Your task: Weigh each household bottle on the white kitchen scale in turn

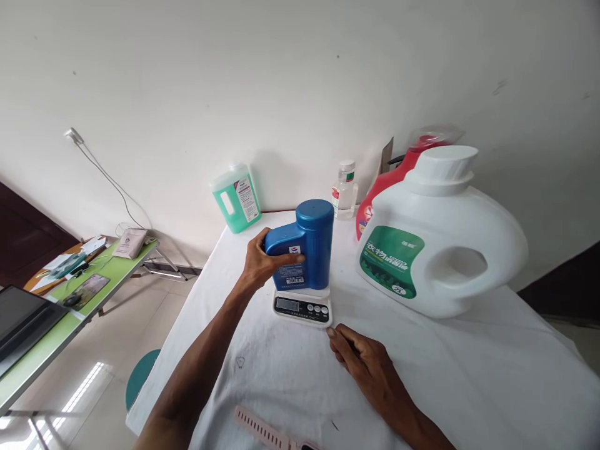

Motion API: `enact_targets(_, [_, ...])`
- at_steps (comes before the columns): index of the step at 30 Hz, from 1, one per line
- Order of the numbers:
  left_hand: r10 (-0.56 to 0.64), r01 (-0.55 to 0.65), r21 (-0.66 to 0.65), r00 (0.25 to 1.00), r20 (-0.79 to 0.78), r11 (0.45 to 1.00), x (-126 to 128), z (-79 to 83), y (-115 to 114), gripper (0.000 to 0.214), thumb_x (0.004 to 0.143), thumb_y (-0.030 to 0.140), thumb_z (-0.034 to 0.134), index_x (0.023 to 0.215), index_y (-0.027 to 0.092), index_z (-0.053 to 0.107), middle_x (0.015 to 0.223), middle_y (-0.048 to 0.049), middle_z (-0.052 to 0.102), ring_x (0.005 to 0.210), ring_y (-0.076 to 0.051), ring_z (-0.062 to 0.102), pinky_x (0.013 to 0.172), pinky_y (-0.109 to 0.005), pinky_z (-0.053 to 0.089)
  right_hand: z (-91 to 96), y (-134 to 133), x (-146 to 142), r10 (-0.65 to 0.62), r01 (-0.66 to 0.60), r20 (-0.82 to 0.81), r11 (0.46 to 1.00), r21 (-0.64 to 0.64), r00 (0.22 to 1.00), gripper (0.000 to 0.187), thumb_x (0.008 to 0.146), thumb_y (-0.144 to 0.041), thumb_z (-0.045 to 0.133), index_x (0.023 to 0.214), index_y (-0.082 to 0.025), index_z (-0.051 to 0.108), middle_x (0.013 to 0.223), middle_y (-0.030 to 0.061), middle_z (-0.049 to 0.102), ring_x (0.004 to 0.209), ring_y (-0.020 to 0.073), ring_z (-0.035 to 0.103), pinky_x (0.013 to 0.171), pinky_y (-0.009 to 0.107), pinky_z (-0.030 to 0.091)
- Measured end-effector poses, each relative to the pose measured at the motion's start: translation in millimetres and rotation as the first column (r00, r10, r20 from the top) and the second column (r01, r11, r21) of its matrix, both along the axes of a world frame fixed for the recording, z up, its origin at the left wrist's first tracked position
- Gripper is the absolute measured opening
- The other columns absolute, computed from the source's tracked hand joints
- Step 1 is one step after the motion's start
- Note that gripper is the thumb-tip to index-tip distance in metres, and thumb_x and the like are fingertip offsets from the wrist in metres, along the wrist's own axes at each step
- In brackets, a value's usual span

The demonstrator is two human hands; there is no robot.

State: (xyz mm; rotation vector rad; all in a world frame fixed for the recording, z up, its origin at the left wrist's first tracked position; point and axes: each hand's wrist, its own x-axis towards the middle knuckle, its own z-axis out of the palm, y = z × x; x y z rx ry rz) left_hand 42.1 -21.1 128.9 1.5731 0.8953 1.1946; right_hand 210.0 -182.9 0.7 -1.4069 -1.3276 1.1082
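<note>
A blue plastic bottle (319, 250) with a wide blue cap stands upright on a small white digital kitchen scale (323, 320). My left hand (262, 259) is closed around the bottle's left side, thumb across its front label. The scale's grey display and round buttons face me, but I cannot read a figure on the display. Beside the scale's front right corner, my right hand (360, 356) rests low over the white cloth with its fingers curled in. Nothing shows in that hand, and whether it touches the scale is unclear.
A large white detergent jug (435, 219) stands to the right, partly hiding a red bottle (389, 187). Against the wall are a green liquid bottle (239, 203) and a small clear bottle (345, 190). A pink watch strap (262, 428) lies at the front. Left is a green table (94, 294).
</note>
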Motion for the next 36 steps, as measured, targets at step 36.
enact_targets(36, [0.234, -0.193, -0.258, 0.963, 0.137, 0.947, -41.4, -112.1, 27.0, 0.065, 0.089, 0.076, 0.052, 0.092, 0.012, 0.065, 0.082, -0.0089, 0.069, 0.069, -0.016, 0.063, 0.066, -0.029, 0.048, 17.9, 14.7, 27.2, -0.413, 0.417, 0.058, 0.904, -0.095, 0.909, 0.053, 0.091, -0.069, 0.055, 0.069, -0.021, 0.058, 0.068, 0.0026, 0.06, 0.063, 0.0161, 0.053, 0.058, 0.026, 0.045])
